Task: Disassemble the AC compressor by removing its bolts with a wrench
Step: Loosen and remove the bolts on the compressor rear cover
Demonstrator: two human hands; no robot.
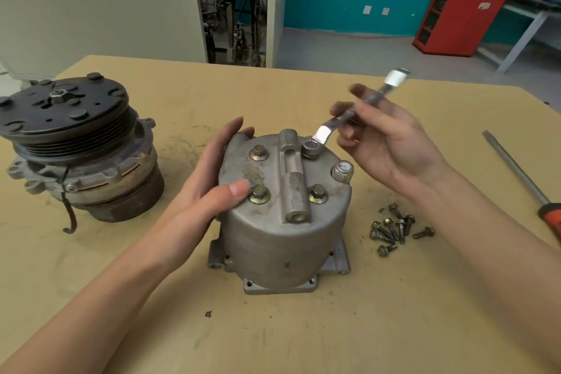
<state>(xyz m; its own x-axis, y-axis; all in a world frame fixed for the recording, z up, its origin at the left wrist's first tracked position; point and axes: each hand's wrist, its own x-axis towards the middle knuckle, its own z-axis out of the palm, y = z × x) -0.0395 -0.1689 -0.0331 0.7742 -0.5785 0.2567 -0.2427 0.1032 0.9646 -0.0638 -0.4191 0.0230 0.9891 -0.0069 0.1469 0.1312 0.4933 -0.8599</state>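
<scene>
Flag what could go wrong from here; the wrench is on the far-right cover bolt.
1. The right hand seems to hold the wrench lightly in its fingers; the ring end may slip off the bolt and round it.
2. The compressor housing stands unclamped, braced only by the left hand; torque may twist or tip it.
3. Loose bolts lie unboxed beside it and are easily scattered.

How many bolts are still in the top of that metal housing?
4: far-left bolt, near-left bolt, near-right bolt, and far-right bolt under the wrench. None seems hidden.
</scene>
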